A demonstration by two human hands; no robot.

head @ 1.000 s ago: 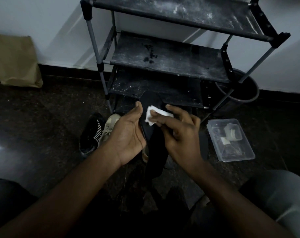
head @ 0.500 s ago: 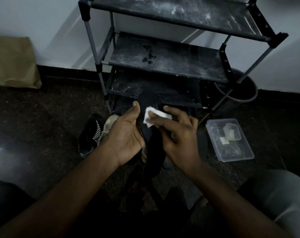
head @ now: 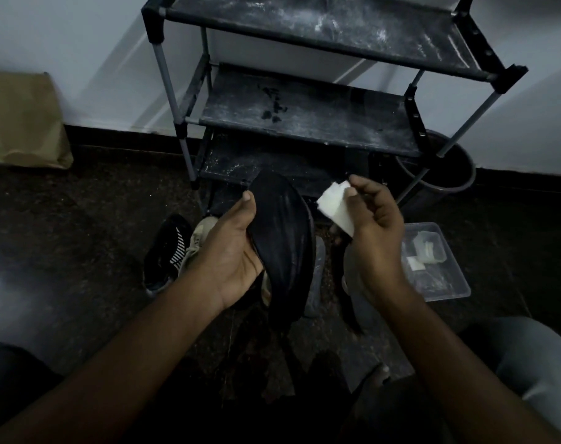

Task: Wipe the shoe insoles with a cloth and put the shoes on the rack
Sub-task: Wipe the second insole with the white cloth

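Head view.

**A:** The left hand (head: 237, 254) has the dark insole (head: 282, 232) held up in front of the rack (head: 305, 123), about level with its bottom shelf. The thumb is clamped over the insole's upper edge and the fingers are curled underneath. The right hand (head: 375, 232) pinches the small white cloth (head: 333, 203) between thumb and fingertips. It's in front of the rack too, just off the insole and not touching it. What could go sideways from here?

**B:** Mostly the grip, I'd say. The insole looks floppy and it's only held along one side. Press hard with the cloth and it probably folds or slides out of that palm onto the floor in front of the rack. The cloth is tiny and only pinched, so a scrubbing stroke could tug it loose.

**A:** And the rack itself?

**B:** Bigger worry, honestly. Every shelf I can see has whitish dust on it, so freshly wiped shoes would likely pick that right back up. The black striped shoe (head: 167, 251) and the beige shoe (head: 202, 232) sit on the floor by the rack's front left leg. That's close enough that a dropped insole could land on them. It's also really dim, so missed patches are easy.
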